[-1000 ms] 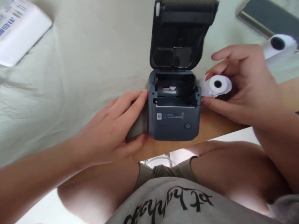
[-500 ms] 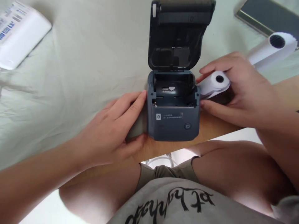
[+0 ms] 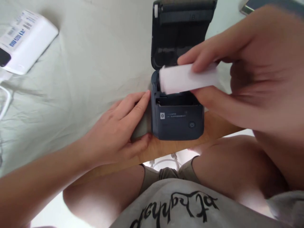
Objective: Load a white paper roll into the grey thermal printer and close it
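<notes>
A dark blue-grey printer (image 3: 177,125) stands near the table's front edge, its black lid (image 3: 182,31) raised. My right hand (image 3: 247,72) pinches a white paper roll (image 3: 187,77), slightly blurred, over the printer's opening and hides part of the compartment. At the printer's left side rests my left hand (image 3: 118,126), fingers apart, with fingertips at the casing and nothing held.
On the left lies a white device (image 3: 35,41) with a printed label, and a white cable (image 3: 6,98) below it. A dark flat object (image 3: 255,4) is partly visible at the top right. The wooden table edge (image 3: 166,146) runs before my legs.
My right hand has lifted the small paper roll from the printer's right side and moved it left over the opening. My left hand stays beside the printer. The view has shifted slightly.
</notes>
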`<state>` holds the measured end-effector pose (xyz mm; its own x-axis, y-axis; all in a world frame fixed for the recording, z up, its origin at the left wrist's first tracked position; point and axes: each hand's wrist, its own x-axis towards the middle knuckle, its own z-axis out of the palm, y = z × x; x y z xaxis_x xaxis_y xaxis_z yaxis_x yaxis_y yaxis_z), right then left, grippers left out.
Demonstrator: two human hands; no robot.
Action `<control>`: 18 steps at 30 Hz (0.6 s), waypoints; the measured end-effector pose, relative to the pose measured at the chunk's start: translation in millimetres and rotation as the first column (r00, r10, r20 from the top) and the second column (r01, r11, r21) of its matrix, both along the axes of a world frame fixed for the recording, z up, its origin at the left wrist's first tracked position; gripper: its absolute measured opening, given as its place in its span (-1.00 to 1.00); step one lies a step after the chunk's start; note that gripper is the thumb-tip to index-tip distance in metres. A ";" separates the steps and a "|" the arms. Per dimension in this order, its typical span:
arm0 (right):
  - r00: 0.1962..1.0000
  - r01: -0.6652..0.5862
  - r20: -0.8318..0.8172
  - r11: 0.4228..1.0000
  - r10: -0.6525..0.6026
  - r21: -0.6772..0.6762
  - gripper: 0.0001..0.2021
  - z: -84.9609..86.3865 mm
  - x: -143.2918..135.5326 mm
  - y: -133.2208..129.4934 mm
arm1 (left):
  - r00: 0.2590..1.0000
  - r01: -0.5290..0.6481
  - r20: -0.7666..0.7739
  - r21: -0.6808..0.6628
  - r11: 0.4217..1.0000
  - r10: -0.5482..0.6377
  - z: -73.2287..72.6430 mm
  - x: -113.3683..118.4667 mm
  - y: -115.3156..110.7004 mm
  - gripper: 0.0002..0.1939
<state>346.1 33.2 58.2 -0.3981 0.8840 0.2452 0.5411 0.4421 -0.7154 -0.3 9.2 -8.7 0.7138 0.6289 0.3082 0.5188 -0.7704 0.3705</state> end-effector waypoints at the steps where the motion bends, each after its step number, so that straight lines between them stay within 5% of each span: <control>1: 0.997 -0.030 0.077 0.996 0.023 0.083 -0.84 -2.3 -4.1 4.1 | 1.000 -0.005 0.000 -0.002 1.000 0.005 0.3 0.1 -0.2 -0.08; 4: 0.974 -0.070 0.225 0.959 0.007 0.275 -0.88 -11.0 -7.3 12.7 | 1.000 -0.017 -0.012 -0.030 0.999 0.017 0.6 0.6 -1.1 -0.07; 7: 0.980 -0.088 0.195 0.950 0.029 0.300 -0.94 -14.2 -3.7 11.1 | 1.000 -0.020 -0.007 -0.049 0.999 0.020 -1.0 1.2 -1.7 -0.07; 11: 0.989 -0.070 0.145 0.975 0.040 0.211 -0.83 -14.9 2.7 5.4 | 1.000 -0.016 0.024 -0.050 0.999 0.017 -2.5 1.5 -1.9 -0.06; 18: 0.989 0.113 -0.089 0.991 -0.120 -0.077 -0.38 -30.0 26.0 6.2 | 0.998 0.026 0.066 -0.066 0.998 -0.021 8.4 2.7 -1.9 -0.04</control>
<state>372.0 39.4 28.2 -0.2700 0.9396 0.2103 0.5156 0.3256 -0.7926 2.4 7.4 -0.3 0.7086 0.6327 0.3125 0.4740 -0.7548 0.4534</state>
